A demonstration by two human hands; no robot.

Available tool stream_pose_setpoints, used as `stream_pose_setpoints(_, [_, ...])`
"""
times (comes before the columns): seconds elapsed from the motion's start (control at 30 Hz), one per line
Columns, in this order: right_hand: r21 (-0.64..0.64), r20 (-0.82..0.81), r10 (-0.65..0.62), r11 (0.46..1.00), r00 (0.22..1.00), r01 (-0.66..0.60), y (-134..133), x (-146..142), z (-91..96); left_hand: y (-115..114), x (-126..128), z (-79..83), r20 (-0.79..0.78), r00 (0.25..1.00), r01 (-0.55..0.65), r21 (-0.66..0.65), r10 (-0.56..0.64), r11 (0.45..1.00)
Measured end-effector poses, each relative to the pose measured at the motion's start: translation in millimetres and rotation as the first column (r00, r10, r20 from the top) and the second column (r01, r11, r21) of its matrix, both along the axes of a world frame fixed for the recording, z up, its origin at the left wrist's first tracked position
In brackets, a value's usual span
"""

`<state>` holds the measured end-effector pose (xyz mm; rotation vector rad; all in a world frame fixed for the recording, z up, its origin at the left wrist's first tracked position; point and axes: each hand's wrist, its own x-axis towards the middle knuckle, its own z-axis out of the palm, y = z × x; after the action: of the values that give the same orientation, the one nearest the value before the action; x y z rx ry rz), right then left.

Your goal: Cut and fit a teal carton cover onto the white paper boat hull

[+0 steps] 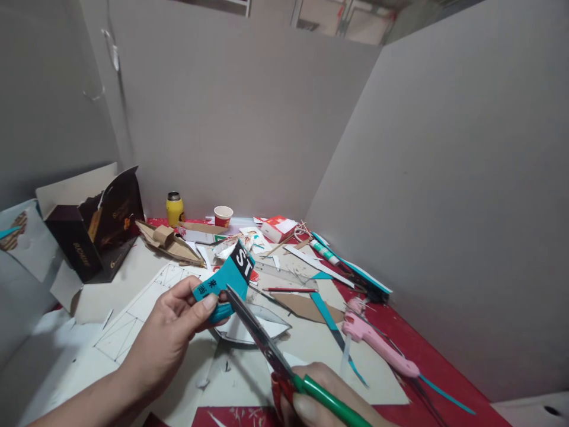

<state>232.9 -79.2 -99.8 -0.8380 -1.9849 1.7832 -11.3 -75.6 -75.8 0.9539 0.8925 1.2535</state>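
My left hand (pixel 175 329) pinches a piece of blue printed card (pixel 224 276) between thumb and fingers, held above the table. The card is curved, with a black corner and white letters. In my right hand (pixel 329 394) is a pair of scissors (pixel 262 338) with a green and a red handle. Their blades point up and left, with the tips at the card's edge close to my left thumb. Whether the blades are apart cannot be made out. Below the card lies a white boat-shaped piece (pixel 258 326). A brown pointed cardboard piece (pixel 306 307) rests to its right.
A cardboard boat (pixel 171 242) sits at the back left beside a dark opened box (pixel 98 237). Behind stand a yellow bottle (pixel 175 209) and a paper cup (pixel 223 217). A pink glue gun (pixel 377 341) lies at right, near a red pencil (pixel 291 290) and blue strips (pixel 326 311).
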Motion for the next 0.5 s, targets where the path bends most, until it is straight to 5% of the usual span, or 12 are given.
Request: stream_pose_setpoints(0.5, [0.083,-0.074,-0.037,0.996,0.997,0.043,-2,2,-26.9,-1,1,3.9,0.024,0.998,0.065,-0.006,-0.064,0.998])
